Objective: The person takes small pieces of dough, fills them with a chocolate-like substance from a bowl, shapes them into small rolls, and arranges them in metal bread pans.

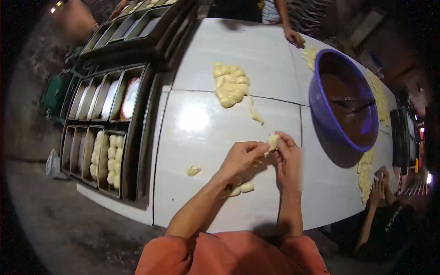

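Note:
Near the middle of the white tabletop (182, 137), my left hand (247, 156) and my right hand (286, 156) pinch one small pale lump of dough (273, 141) between their fingers. Below my left wrist lie a few rounded dough pieces (239, 189), partly hidden by that arm. A small scrap of dough (193, 171) sits to the left of my forearm. Farther forward is a flattened mass of cut dough (229, 85) with a loose strip (255, 112) trailing toward me.
Left stand metal loaf tins (99, 120), two holding dough balls (114, 160), and more tins (123, 30) behind. Right is a purple tub (321, 110) of brown mixture, with dough (379, 101) around it. A co-worker's hand (293, 37) is at the far edge, another's hands (379, 183) at lower right.

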Motion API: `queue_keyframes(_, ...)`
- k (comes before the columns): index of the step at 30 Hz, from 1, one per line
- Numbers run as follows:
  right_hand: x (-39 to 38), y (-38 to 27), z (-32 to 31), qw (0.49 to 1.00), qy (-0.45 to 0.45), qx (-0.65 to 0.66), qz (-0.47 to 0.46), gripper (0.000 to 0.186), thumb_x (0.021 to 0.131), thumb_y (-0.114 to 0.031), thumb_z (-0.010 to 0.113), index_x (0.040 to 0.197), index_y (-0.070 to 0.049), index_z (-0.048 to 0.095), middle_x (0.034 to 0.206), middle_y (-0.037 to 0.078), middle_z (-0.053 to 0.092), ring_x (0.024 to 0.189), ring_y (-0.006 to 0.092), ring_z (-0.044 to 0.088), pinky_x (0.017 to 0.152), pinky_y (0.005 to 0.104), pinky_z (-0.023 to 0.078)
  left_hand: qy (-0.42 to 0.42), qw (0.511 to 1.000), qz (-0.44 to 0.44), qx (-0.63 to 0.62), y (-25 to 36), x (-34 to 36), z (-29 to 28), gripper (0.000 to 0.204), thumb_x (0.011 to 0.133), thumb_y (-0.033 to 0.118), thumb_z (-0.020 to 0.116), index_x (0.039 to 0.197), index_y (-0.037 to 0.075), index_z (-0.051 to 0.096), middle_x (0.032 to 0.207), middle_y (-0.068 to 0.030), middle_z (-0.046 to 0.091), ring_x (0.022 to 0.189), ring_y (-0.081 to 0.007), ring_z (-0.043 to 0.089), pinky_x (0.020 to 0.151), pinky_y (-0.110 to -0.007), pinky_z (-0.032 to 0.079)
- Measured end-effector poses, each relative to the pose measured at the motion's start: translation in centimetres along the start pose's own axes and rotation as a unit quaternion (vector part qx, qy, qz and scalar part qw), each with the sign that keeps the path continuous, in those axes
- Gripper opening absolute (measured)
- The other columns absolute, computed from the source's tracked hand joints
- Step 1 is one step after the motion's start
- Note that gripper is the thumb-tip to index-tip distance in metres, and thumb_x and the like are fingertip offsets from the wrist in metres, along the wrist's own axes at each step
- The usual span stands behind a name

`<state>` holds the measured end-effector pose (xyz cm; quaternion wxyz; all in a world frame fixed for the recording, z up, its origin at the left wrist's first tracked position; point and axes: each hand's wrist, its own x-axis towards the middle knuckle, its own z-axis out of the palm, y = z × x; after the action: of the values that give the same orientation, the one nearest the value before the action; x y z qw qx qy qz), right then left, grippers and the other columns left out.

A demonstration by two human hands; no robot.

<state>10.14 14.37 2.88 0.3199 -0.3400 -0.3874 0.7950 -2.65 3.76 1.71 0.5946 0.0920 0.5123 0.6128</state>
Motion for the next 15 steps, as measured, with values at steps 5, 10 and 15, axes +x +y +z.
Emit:
queue_keyframes(5, -1.6, 2.6, 2.2, 0.964, -0.045, -0.246, -0.093, 0.019, 0.098, -0.016, 0.067, 0.111, -0.003, 0.068, 0.115, 0.009, 0.068, 0.100, 0.0136, 0.063, 0.088, 0.0277, 0.051, 0.014, 0.987, 0.082, -0.136, -1.1, -1.2, -1.6, 0.037, 0.092, 0.011, 0.074, 0.122, -0.007, 0.062, 0.103, -0.0157, 0.071, 0.090, -0.0208, 0.071, 0.076, -0.032, 0.059)
queue_keyframes(10, -2.1, 1.2, 3.9, 0.982, -0.110, -0.145, 0.042, 0.032, 0.096, -0.009, 0.066, 0.126, -0.004, 0.058, 0.116, 0.014, 0.069, 0.096, 0.0178, 0.067, 0.082, 0.0288, 0.054, 0.037, 0.989, 0.098, -0.107, 0.6, -3.0, -2.2, 0.041, 0.093, 0.005, 0.070, 0.131, -0.004, 0.058, 0.104, -0.0094, 0.073, 0.089, -0.0119, 0.069, 0.078, -0.025, 0.056)
queue_keyframes(15, -3.1, 0.3, 4.4, 0.968, -0.085, -0.228, 0.056, 0.029, 0.093, -0.005, 0.067, 0.121, 0.001, 0.062, 0.113, 0.014, 0.069, 0.097, 0.0205, 0.068, 0.084, 0.0308, 0.057, 0.042, 0.986, 0.158, -0.021, -1.0, -3.2, -2.2, 0.061, 0.093, -0.002, 0.056, 0.152, 0.005, 0.038, 0.117, -0.0167, 0.069, 0.098, -0.0166, 0.067, 0.083, -0.028, 0.055)
